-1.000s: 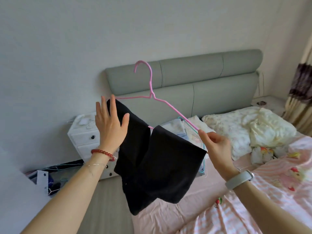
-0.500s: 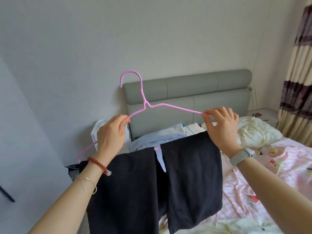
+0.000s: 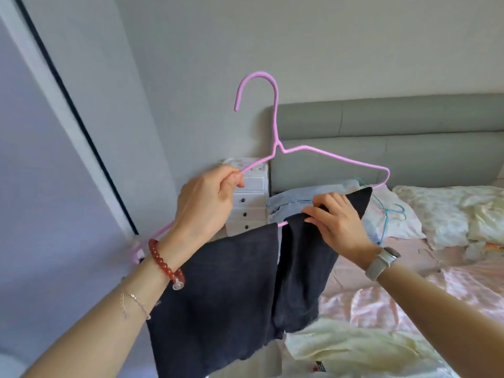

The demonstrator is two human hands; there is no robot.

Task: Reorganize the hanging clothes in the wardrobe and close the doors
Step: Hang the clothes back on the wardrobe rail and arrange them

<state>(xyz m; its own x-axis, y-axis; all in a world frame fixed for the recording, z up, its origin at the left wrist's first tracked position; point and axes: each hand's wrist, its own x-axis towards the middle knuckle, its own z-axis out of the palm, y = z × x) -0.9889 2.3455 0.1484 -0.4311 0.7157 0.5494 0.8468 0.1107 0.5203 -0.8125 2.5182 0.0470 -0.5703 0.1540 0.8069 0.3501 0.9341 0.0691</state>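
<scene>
A pink wire hanger (image 3: 276, 126) is held up in front of me, hook at the top. Dark navy trousers (image 3: 234, 290) hang folded over its bottom bar in two legs. My left hand (image 3: 207, 203) grips the hanger's left sloping arm between thumb and fingers. My right hand (image 3: 336, 222) pinches the top edge of the right trouser leg on the bar. At the far left stands a pale panel with a dark edge (image 3: 79, 126); whether it is the wardrobe door I cannot tell.
A bed (image 3: 409, 282) with pink striped sheets, a grey padded headboard (image 3: 395, 137) and rumpled pale bedding fills the right. Light blue jeans (image 3: 297, 199) and a teal wire hanger (image 3: 387, 214) lie near the pillows. A small white drawer unit (image 3: 252, 203) stands beside the headboard.
My right hand left the hanger's right arm and dropped to pinch the right trouser leg. The view swung left, bringing the pale panel in. My left hand still grips the left arm.
</scene>
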